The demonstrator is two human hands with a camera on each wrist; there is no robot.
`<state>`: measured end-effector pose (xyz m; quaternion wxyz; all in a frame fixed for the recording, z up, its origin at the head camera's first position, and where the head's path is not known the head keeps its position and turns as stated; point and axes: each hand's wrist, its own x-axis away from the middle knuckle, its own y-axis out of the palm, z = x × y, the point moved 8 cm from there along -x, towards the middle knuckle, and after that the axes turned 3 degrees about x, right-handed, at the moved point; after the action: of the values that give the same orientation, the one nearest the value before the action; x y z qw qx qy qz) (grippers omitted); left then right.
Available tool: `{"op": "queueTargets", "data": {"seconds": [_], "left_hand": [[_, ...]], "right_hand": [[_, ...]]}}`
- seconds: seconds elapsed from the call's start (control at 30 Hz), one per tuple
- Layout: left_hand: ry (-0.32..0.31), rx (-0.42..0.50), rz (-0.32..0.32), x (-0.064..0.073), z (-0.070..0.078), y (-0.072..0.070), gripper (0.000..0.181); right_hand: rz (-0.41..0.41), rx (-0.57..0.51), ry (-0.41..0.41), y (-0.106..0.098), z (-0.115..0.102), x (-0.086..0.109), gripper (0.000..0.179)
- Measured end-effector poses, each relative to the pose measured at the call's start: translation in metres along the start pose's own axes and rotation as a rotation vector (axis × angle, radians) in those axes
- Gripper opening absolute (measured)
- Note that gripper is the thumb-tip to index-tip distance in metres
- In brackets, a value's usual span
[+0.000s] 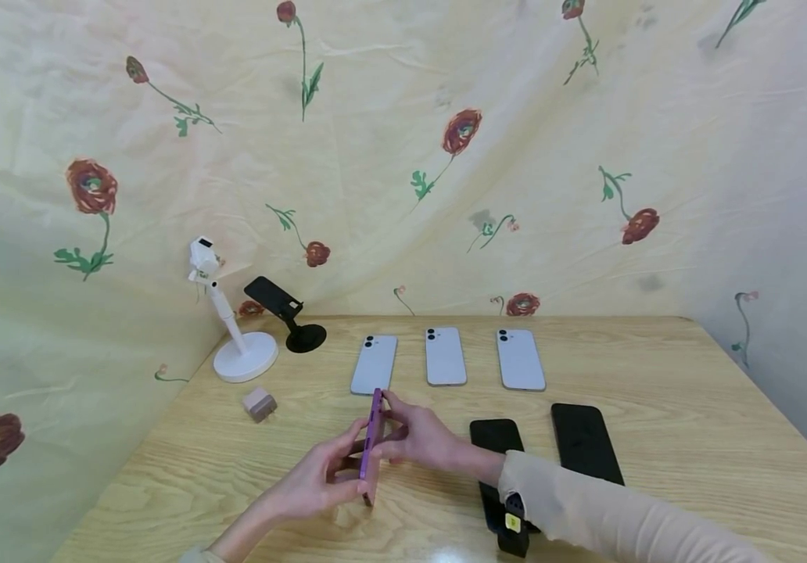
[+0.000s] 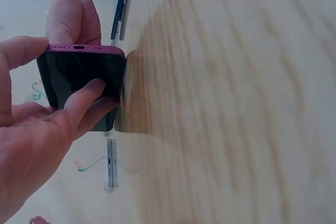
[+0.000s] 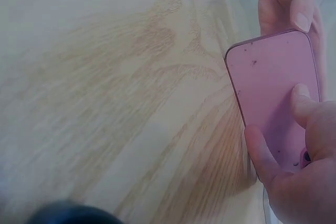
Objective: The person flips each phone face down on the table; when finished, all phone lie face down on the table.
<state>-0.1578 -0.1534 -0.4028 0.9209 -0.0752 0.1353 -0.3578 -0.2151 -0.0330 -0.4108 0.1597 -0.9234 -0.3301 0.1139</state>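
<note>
Both hands hold one pink smartphone (image 1: 371,447), tipped up on its long edge near the middle of the table. In the head view my left hand (image 1: 315,478) grips its near end, thumb at the bottom corner. My right hand (image 1: 421,436) grips the far end from the right side. The left wrist view shows the phone's black screen (image 2: 68,74) with fingers of the left hand (image 2: 37,145) against it. Its pink back (image 3: 270,82) faces the right wrist view, and the right hand (image 3: 307,156) has a thumb and finger on it.
Three pale phones (image 1: 374,364) lie back-up in a row behind the hands. Two black phones (image 1: 586,442) lie on the right, one partly under the right forearm. A white stand (image 1: 245,357), a black stand (image 1: 305,338) and a small greyish block (image 1: 259,404) are on the left.
</note>
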Motion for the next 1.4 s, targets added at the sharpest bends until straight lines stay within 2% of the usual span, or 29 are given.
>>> {"op": "queueTargets", "data": {"seconds": [0.23, 0.47, 0.67, 0.87, 1.07, 1.4], "left_hand": [[-0.065, 0.004, -0.022, 0.0, -0.001, 0.0, 0.084], [-0.057, 0.021, -0.027, 0.002, 0.0, -0.001, 0.083], [-0.073, 0.038, -0.037, 0.003, 0.0, -0.002, 0.084], [-0.127, 0.054, -0.03, 0.004, -0.001, -0.004, 0.088], [-0.151, 0.04, -0.024, 0.005, -0.001, -0.008, 0.091], [-0.179, -0.035, -0.004, 0.007, -0.001, -0.011, 0.099]], "right_hand": [[0.013, 0.028, 0.005, -0.001, -0.002, 0.0, 0.093], [0.005, 0.045, 0.002, 0.001, -0.003, 0.0, 0.094], [0.022, 0.113, 0.019, 0.001, 0.0, -0.001, 0.096], [0.026, 0.192, 0.058, 0.002, 0.001, -0.003, 0.098], [0.022, 0.252, 0.093, 0.004, 0.002, -0.003, 0.097], [0.035, 0.306, 0.063, 0.005, -0.001, -0.004, 0.095]]}}
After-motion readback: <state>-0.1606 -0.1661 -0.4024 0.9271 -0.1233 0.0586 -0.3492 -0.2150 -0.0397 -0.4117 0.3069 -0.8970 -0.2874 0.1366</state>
